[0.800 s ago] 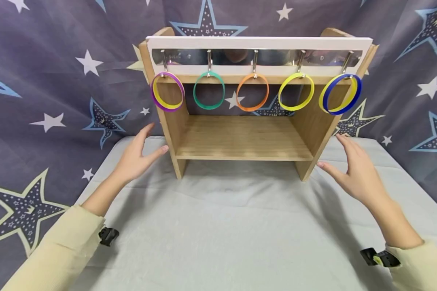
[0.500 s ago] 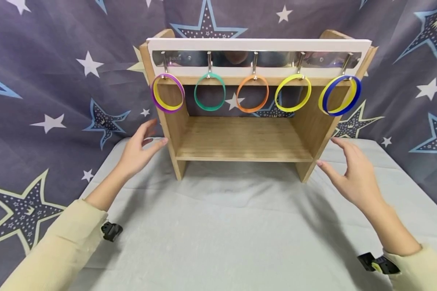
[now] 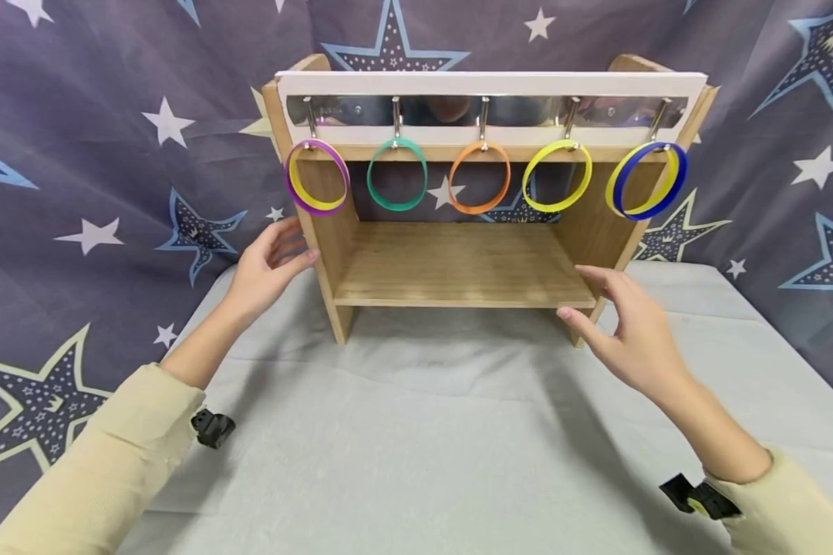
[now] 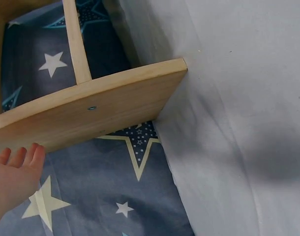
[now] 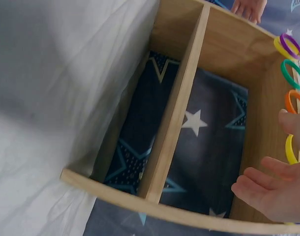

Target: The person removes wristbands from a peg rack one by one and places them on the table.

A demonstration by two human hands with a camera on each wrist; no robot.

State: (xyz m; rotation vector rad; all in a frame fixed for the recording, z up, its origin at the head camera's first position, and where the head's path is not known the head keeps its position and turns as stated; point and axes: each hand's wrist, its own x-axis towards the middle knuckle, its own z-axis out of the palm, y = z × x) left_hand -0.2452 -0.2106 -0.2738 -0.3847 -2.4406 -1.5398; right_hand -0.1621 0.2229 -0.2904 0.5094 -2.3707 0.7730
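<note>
A table under pale grey cloth (image 3: pixel 423 447) spreads nearest me, and on its far side the wooden shelf (image 3: pixel 451 262) stands upright between the person's two hands. I'd call it rigid, fairly hefty and a bit slick where the wood is smooth; to shift it, I'd grip the left panel (image 4: pixel 91 105) and the right panel (image 3: pixel 590 208) low down and keep it level, so nothing hanging swings loose. The white board (image 3: pixel 493 82) across the top front looks a poorer handle. The left hand (image 3: pixel 264 270) is relaxed and grasps nothing, fingers along the left panel's outer side, thumb by its front edge; whether it touches, I can't tell. The right hand (image 3: pixel 632 331) is likewise unclenched and empty, thumb apart from the fingers, on the near side of the right panel. Along the front hang a purple-and-yellow pair (image 3: pixel 319 206), a green band (image 3: pixel 397 206), an orange band (image 3: pixel 480 210), a yellow band (image 3: pixel 558 207) and a blue-and-yellow pair (image 3: pixel 645 216), likely light, springy and hard to break, best pinched at the bottom and eased up off the slim, stiff hooks (image 3: pixel 397 116).
</note>
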